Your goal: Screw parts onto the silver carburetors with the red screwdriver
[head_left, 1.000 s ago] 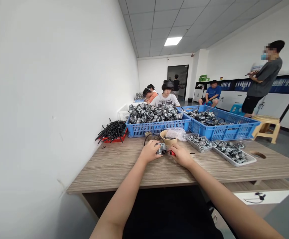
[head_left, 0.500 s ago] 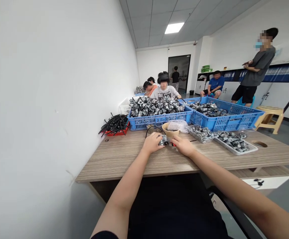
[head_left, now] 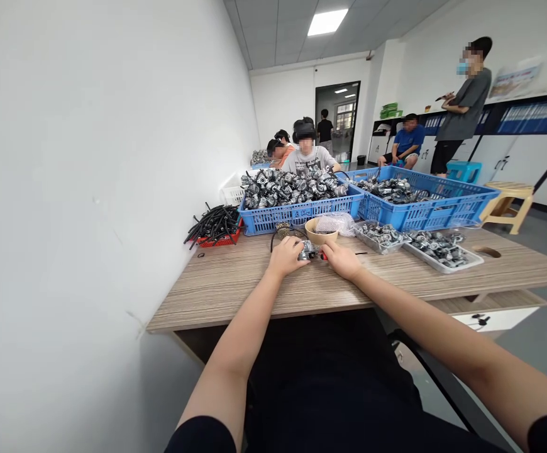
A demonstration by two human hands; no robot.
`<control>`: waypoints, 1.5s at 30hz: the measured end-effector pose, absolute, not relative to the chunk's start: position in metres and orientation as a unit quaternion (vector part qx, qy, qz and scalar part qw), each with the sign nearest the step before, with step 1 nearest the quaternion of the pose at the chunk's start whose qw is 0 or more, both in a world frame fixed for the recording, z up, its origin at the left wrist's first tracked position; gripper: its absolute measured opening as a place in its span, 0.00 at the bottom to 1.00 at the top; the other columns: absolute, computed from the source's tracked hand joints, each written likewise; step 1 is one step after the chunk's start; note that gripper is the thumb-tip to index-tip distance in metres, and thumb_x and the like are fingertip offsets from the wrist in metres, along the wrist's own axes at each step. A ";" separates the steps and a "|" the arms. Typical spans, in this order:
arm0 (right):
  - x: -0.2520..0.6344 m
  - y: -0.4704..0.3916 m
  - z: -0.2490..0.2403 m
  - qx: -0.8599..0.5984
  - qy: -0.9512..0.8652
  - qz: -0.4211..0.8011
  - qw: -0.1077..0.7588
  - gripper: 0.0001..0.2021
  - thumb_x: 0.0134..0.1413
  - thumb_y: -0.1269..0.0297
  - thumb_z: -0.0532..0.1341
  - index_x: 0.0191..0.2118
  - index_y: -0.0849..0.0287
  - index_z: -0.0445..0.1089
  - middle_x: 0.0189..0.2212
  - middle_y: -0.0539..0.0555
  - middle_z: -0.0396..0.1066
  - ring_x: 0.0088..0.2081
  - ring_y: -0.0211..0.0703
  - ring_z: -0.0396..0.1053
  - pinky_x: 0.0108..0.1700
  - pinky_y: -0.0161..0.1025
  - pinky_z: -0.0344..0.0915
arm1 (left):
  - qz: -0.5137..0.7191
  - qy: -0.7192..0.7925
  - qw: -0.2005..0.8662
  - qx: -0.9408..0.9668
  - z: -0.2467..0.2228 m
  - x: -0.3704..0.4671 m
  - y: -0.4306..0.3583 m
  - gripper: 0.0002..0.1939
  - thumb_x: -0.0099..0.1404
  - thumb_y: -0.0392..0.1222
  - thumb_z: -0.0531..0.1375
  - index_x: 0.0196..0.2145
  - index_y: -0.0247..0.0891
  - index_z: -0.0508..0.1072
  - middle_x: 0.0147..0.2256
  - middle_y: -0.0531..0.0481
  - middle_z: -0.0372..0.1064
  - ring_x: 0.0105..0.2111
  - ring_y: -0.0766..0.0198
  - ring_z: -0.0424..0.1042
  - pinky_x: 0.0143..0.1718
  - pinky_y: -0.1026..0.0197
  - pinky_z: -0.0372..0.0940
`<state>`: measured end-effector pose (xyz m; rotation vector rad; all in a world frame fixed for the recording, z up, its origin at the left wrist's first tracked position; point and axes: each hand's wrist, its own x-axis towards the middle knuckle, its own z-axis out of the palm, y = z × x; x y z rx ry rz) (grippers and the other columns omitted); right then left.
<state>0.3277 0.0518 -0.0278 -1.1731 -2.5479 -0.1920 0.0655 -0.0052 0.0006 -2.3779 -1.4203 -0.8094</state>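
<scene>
My left hand (head_left: 285, 257) is closed around a small silver metal carburetor (head_left: 307, 250), held low over the wood-grain table (head_left: 236, 283). Close beside it, my right hand (head_left: 344, 260) has its fingers curled on a red-handled tool (head_left: 323, 256), most of which the hand hides. A thin dark rod (head_left: 361, 253) shows just right of that hand; I cannot tell whether it belongs to the tool. A black hose (head_left: 272, 241) curves behind my left hand. Just beyond the hands stands a tan bowl (head_left: 321, 238) with small parts in it.
Behind the bowl are a blue crate (head_left: 302, 220) heaped with metal parts and a second blue crate (head_left: 424, 220). A red basket (head_left: 221, 240) of black hoses stands left, near the wall. To the right are a clear tray (head_left: 381, 242) and a white tray (head_left: 453, 267) of parts. Several people are beyond.
The whole view has shifted, so the table and crates appear a little higher. Both hands keep their hold at the same spot. The standing person at right has shifted leftward in view.
</scene>
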 end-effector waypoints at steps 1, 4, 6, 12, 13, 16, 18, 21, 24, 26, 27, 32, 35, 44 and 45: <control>0.326 0.051 -0.027 -0.415 -0.892 -0.067 0.164 0.20 0.78 0.53 0.69 0.65 0.58 0.76 0.63 0.61 0.77 0.57 0.52 0.79 0.59 0.54 0.82 | -0.278 -0.490 0.128 -0.816 0.001 0.066 -0.006 0.21 0.64 0.50 0.82 0.50 0.43 0.84 0.59 0.38 0.78 0.61 0.41 0.74 0.60 0.45 0.76; 0.323 0.049 -0.026 -0.425 -0.887 -0.065 0.167 0.21 0.78 0.53 0.69 0.66 0.58 0.76 0.62 0.61 0.77 0.57 0.52 0.80 0.58 0.54 0.82 | -0.279 -0.495 0.127 -0.813 0.002 0.065 -0.007 0.19 0.65 0.50 0.81 0.49 0.43 0.84 0.58 0.39 0.79 0.59 0.42 0.74 0.57 0.47 0.76; 0.322 0.047 -0.025 -0.431 -0.883 -0.061 0.173 0.21 0.77 0.53 0.69 0.66 0.58 0.76 0.62 0.61 0.77 0.57 0.52 0.80 0.58 0.55 0.82 | -0.282 -0.497 0.123 -0.811 0.002 0.065 -0.008 0.19 0.65 0.50 0.81 0.47 0.42 0.84 0.57 0.39 0.80 0.59 0.43 0.75 0.56 0.49 0.76; 0.327 0.039 -0.028 -0.457 -0.858 -0.041 0.230 0.22 0.78 0.52 0.69 0.66 0.59 0.75 0.61 0.61 0.78 0.56 0.52 0.80 0.57 0.54 0.82 | -0.313 -0.489 0.088 -0.810 0.006 0.063 -0.015 0.19 0.64 0.53 0.82 0.43 0.42 0.83 0.56 0.39 0.82 0.57 0.44 0.78 0.58 0.48 0.75; 0.329 0.036 -0.030 -0.463 -0.851 -0.037 0.246 0.22 0.78 0.52 0.69 0.66 0.59 0.75 0.61 0.61 0.78 0.56 0.52 0.80 0.57 0.54 0.82 | -0.322 -0.485 0.079 -0.809 0.007 0.063 -0.016 0.19 0.63 0.54 0.82 0.42 0.42 0.83 0.55 0.39 0.83 0.57 0.44 0.79 0.60 0.48 0.75; 0.335 0.025 -0.032 -0.468 -0.834 -0.027 0.293 0.22 0.78 0.52 0.69 0.67 0.59 0.75 0.61 0.61 0.78 0.55 0.52 0.80 0.57 0.54 0.82 | -0.350 -0.471 0.046 -0.809 0.008 0.065 -0.019 0.23 0.61 0.58 0.83 0.41 0.42 0.82 0.54 0.39 0.85 0.57 0.44 0.81 0.64 0.47 0.74; 0.341 0.019 -0.030 -0.463 -0.827 -0.020 0.319 0.22 0.78 0.52 0.69 0.67 0.59 0.75 0.61 0.61 0.78 0.56 0.52 0.80 0.57 0.54 0.82 | -0.368 -0.463 0.018 -0.806 0.007 0.068 -0.020 0.24 0.60 0.59 0.83 0.41 0.42 0.82 0.53 0.40 0.86 0.56 0.46 0.83 0.64 0.48 0.74; 0.354 0.015 -0.025 -0.454 -0.820 -0.011 0.349 0.22 0.78 0.52 0.69 0.68 0.58 0.74 0.64 0.62 0.76 0.58 0.53 0.79 0.59 0.55 0.82 | -0.388 -0.457 -0.030 -0.800 0.002 0.071 -0.020 0.24 0.58 0.58 0.84 0.40 0.41 0.82 0.50 0.41 0.88 0.51 0.49 0.86 0.59 0.50 0.77; 0.369 0.015 -0.022 -0.435 -0.832 0.005 0.344 0.23 0.78 0.52 0.69 0.69 0.57 0.73 0.65 0.62 0.75 0.59 0.54 0.79 0.60 0.56 0.81 | -0.388 -0.450 -0.086 -0.800 -0.003 0.074 -0.017 0.23 0.59 0.53 0.85 0.40 0.39 0.83 0.51 0.39 0.89 0.48 0.51 0.88 0.52 0.53 0.79; 0.376 0.014 -0.023 -0.411 -0.856 0.024 0.314 0.23 0.77 0.52 0.69 0.69 0.58 0.74 0.63 0.61 0.76 0.57 0.53 0.79 0.59 0.56 0.81 | -0.380 -0.441 -0.120 -0.804 -0.005 0.075 -0.015 0.21 0.60 0.50 0.84 0.40 0.37 0.83 0.51 0.38 0.89 0.48 0.51 0.88 0.51 0.55 0.79; 0.379 0.012 -0.024 -0.397 -0.868 0.034 0.294 0.23 0.77 0.52 0.70 0.68 0.58 0.74 0.62 0.61 0.77 0.57 0.53 0.80 0.59 0.56 0.81 | -0.376 -0.436 -0.133 -0.807 -0.005 0.075 -0.014 0.20 0.60 0.49 0.84 0.40 0.37 0.83 0.52 0.38 0.89 0.48 0.51 0.88 0.52 0.54 0.79; 0.378 0.006 -0.028 -0.351 -0.904 0.076 0.233 0.25 0.76 0.50 0.70 0.69 0.58 0.74 0.63 0.61 0.77 0.58 0.54 0.79 0.60 0.58 0.80 | -0.378 -0.431 -0.144 -0.806 0.003 0.070 -0.013 0.19 0.58 0.47 0.86 0.41 0.41 0.86 0.68 0.38 0.80 0.70 0.39 0.76 0.76 0.38 0.64; 0.372 0.004 -0.026 -0.360 -0.900 0.088 0.231 0.26 0.76 0.49 0.70 0.69 0.57 0.73 0.64 0.62 0.76 0.59 0.55 0.79 0.61 0.58 0.80 | -0.388 -0.438 -0.134 -0.800 0.014 0.065 -0.016 0.21 0.58 0.47 0.85 0.46 0.43 0.87 0.74 0.37 0.72 0.77 0.35 0.66 0.80 0.31 0.55; 0.356 0.002 -0.020 -0.414 -0.879 0.080 0.223 0.24 0.77 0.48 0.68 0.67 0.57 0.75 0.62 0.61 0.77 0.56 0.52 0.79 0.60 0.56 0.81 | -0.409 -0.433 -0.156 -0.788 0.030 0.093 -0.031 0.07 0.77 0.44 0.69 0.46 0.40 0.87 0.47 0.42 0.87 0.48 0.52 0.84 0.53 0.52 0.78; 0.355 0.001 -0.020 -0.419 -0.877 0.078 0.221 0.24 0.77 0.48 0.68 0.67 0.57 0.75 0.62 0.61 0.77 0.56 0.52 0.79 0.60 0.56 0.81 | -0.406 -0.438 -0.162 -0.786 0.030 0.100 -0.031 0.07 0.76 0.44 0.69 0.45 0.40 0.87 0.47 0.42 0.87 0.47 0.53 0.84 0.50 0.54 0.78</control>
